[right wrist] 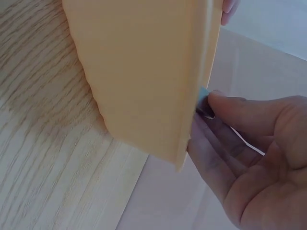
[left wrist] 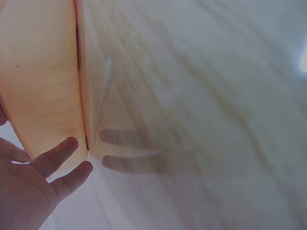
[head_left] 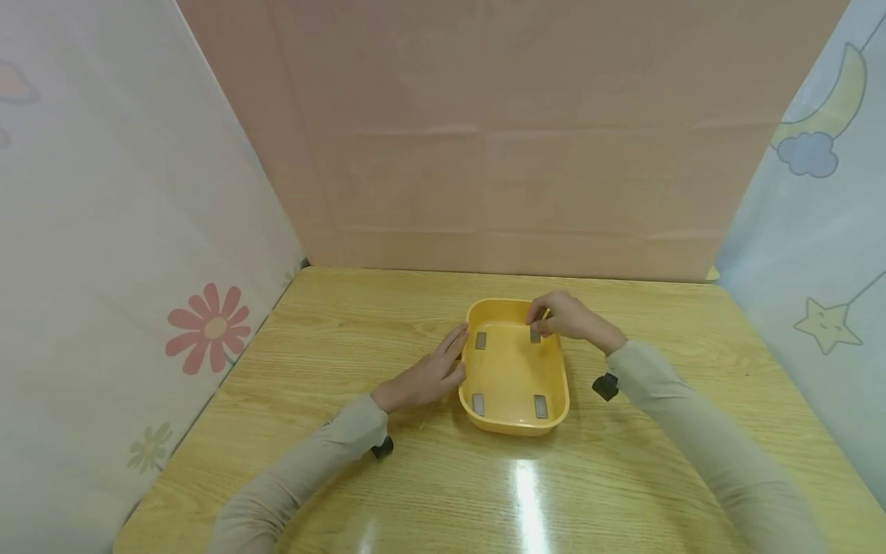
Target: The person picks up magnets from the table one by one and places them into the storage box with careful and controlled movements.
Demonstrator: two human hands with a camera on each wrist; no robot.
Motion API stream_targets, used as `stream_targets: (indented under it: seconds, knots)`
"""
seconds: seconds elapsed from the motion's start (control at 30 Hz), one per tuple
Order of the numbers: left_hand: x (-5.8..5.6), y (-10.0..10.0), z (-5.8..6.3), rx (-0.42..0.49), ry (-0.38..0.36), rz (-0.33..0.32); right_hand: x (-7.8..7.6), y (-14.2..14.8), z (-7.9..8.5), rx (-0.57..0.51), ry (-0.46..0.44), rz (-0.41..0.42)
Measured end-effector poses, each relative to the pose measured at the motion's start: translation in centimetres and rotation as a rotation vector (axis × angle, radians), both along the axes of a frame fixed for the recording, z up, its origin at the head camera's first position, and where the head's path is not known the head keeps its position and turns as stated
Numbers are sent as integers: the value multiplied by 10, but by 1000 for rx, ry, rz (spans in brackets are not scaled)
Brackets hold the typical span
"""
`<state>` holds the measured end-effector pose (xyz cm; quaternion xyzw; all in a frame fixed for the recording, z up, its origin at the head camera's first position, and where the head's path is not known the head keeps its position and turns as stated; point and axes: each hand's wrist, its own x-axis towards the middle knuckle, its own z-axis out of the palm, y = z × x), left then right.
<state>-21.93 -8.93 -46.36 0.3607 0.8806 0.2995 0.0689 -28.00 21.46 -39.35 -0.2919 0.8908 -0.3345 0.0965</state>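
A yellow plastic tray (head_left: 510,373) with rounded corners lies on the table in the head view. Several small grey rectangular pieces (head_left: 541,406) lie inside it, towards its corners. At the tray's far right corner, my right hand (head_left: 564,316) pinches one grey piece (head_left: 535,335) between thumb and fingers. This piece (right wrist: 205,104) looks dark and shiny with a light blue part in the right wrist view, half hidden by the tray wall (right wrist: 144,72). My left hand (head_left: 431,375) rests against the tray's left side, its fingers (left wrist: 57,155) fairly straight and spread.
The light wood-grain table (head_left: 332,338) extends around the tray. A pinkish-brown sheet (head_left: 484,138) stands behind it, and patterned white cloths (head_left: 124,231) hang at left and right. A dark wrist device (head_left: 606,386) hangs below the right sleeve.
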Motion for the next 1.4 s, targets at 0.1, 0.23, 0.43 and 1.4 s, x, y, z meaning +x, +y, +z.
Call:
stream_targets:
  seconds: [0.1,0.23,0.43,1.4]
  knots:
    - [0,0,0,-3,-1,7,0,-3,-1,22,-6,2]
    - [0,0,0,2,-5,5,0,-6,-2,46,-10,-3]
    - [0,-1,-1,4,-15,-3,-3,-11,-4,97,19,-14]
    - [-1,0,-2,-7,-5,8,-15,-26,-27,254,96,-81]
